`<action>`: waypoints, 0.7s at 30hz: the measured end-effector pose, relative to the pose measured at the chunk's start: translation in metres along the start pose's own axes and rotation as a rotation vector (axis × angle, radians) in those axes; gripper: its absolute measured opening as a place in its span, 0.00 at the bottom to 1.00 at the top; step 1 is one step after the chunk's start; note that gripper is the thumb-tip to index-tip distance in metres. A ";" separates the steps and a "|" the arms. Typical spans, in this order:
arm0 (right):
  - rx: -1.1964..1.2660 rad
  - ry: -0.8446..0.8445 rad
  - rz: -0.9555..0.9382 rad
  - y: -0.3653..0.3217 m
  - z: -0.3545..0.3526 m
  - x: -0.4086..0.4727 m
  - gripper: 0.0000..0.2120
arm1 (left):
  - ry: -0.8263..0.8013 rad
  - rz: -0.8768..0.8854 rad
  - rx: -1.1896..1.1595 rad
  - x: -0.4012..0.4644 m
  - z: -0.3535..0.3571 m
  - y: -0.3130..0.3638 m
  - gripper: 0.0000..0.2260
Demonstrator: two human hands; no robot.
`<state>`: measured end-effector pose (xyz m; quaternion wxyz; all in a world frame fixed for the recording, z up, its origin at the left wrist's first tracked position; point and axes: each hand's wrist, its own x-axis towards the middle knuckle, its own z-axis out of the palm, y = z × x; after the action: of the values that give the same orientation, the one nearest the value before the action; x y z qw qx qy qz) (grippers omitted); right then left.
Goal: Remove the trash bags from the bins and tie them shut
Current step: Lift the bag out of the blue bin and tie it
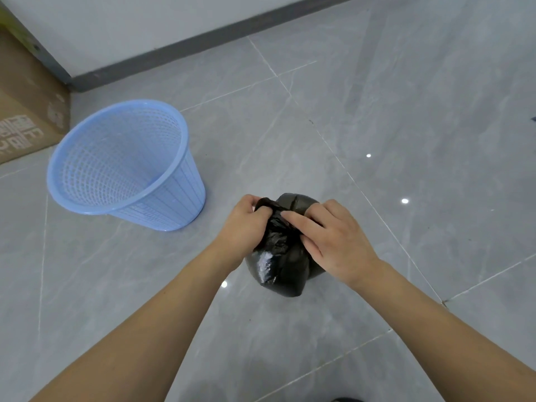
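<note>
A full black trash bag (280,268) sits on the grey tiled floor in the middle of the view. My left hand (243,224) grips the gathered neck of the bag from the left. From the right, my right hand (333,242) pinches the same twisted plastic, fingers pointing left. The bag's top is bunched between both hands. A light blue mesh bin (124,166) stands upright to the left, apart from the bag, with no liner inside.
A brown cardboard box (26,111) stands at the far left against the wall, just behind the bin. A white wall with a dark skirting board (203,39) runs along the back. Grey floor tiles extend to the right.
</note>
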<state>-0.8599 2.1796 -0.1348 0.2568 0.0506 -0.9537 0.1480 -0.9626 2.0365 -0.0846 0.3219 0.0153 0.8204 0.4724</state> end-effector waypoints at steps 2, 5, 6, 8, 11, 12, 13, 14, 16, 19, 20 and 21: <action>0.037 -0.060 0.063 0.000 -0.001 0.000 0.14 | -0.115 0.017 -0.122 -0.006 -0.006 -0.003 0.19; 0.119 -0.115 0.219 -0.001 -0.004 0.002 0.10 | -0.152 0.192 0.121 -0.014 -0.011 -0.017 0.27; 0.153 -0.138 0.275 -0.001 -0.004 0.003 0.10 | -0.116 0.233 0.268 -0.016 -0.010 -0.021 0.26; 0.269 -0.206 0.384 0.000 -0.004 0.006 0.07 | -0.041 0.324 0.473 -0.016 -0.005 -0.025 0.19; 0.579 -0.277 0.554 -0.004 -0.005 0.009 0.01 | 0.067 0.436 0.614 -0.009 -0.002 -0.027 0.07; 0.702 -0.282 0.629 -0.006 -0.006 0.010 0.02 | 0.108 0.463 0.678 -0.006 -0.002 -0.029 0.06; 0.827 -0.296 0.717 -0.007 -0.008 0.013 0.03 | 0.149 0.492 0.749 -0.004 -0.003 -0.030 0.07; 0.954 -0.326 0.804 -0.009 -0.011 0.016 0.04 | 0.193 0.527 0.810 -0.003 -0.004 -0.030 0.07; 1.185 -0.460 0.961 -0.010 -0.016 0.022 0.06 | 0.256 0.602 0.909 -0.004 -0.003 -0.030 0.09; 1.337 -0.624 1.066 -0.008 -0.021 0.025 0.05 | 0.306 0.708 0.959 -0.005 -0.003 -0.030 0.12; 1.347 -0.645 1.074 -0.007 -0.021 0.025 0.09 | 0.297 0.725 0.943 -0.006 -0.003 -0.030 0.15; 1.346 -0.649 1.069 -0.005 -0.021 0.025 0.11 | 0.274 0.737 0.913 -0.007 -0.003 -0.030 0.18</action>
<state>-0.8704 2.1807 -0.1036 -0.2096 -0.2194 -0.5882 0.7497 -0.9506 2.0158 -0.1036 -0.0106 0.3741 0.9150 0.1507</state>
